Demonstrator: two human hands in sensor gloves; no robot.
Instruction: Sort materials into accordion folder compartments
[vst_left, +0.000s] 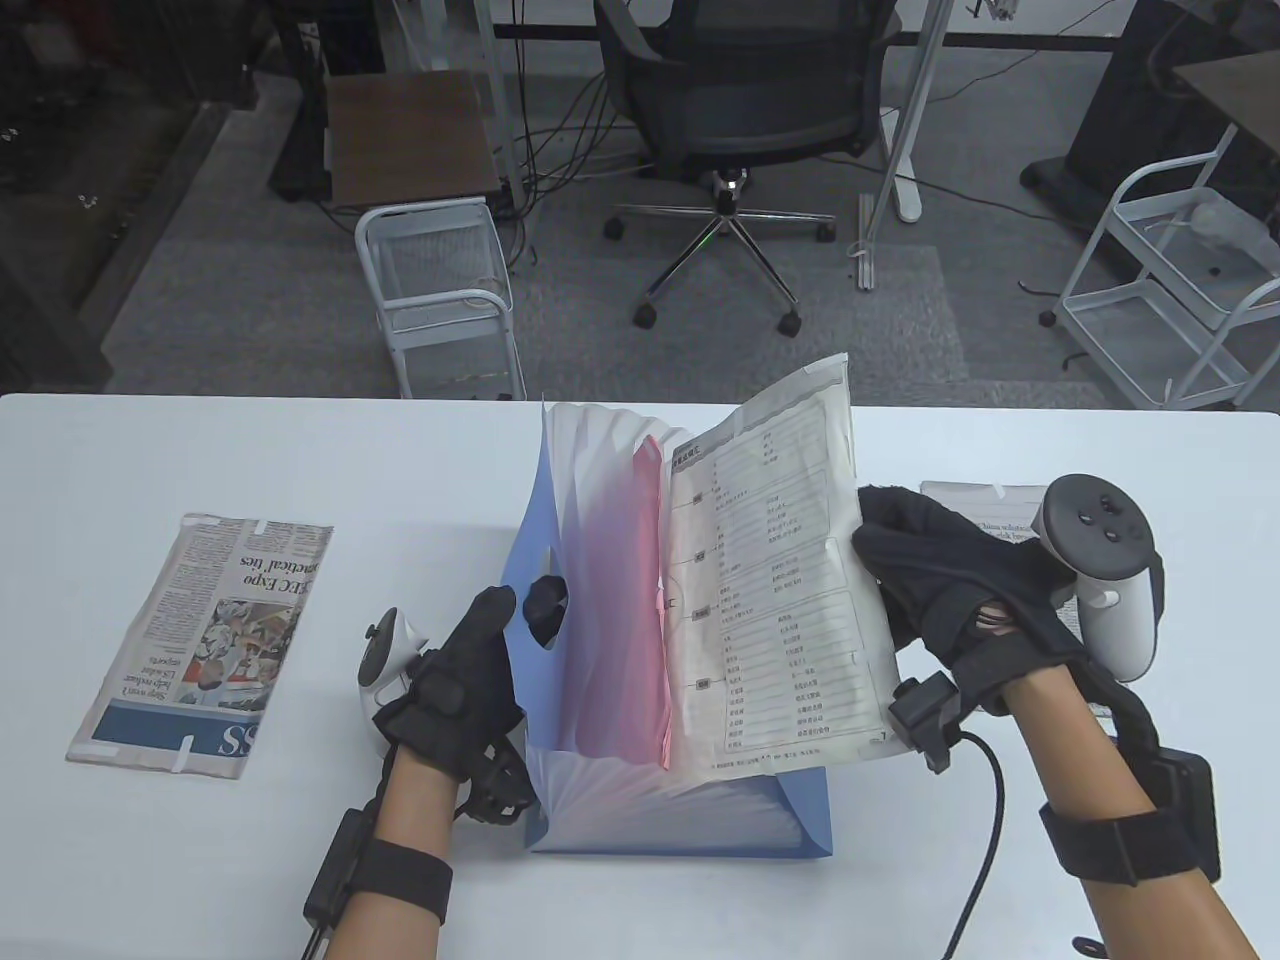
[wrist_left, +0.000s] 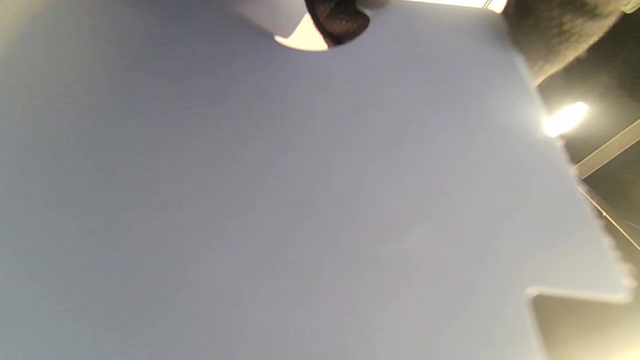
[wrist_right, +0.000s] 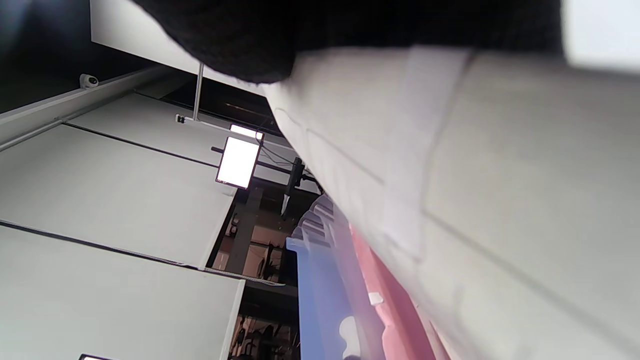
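Both hands work: left hand (vst_left: 470, 650) pinches the folder (vst_left: 600, 640) wall, right hand (vst_left: 950, 580) grips a printed sheet (vst_left: 770, 590) above the white counter (vst_left: 250, 450).

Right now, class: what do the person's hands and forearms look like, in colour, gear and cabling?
Both hands, left hand and right hand, wear black fabric gloves. A white tracker with black buttons sits on each. The forearms are bare, with black straps holding small black boxes; thin black cables run along them.
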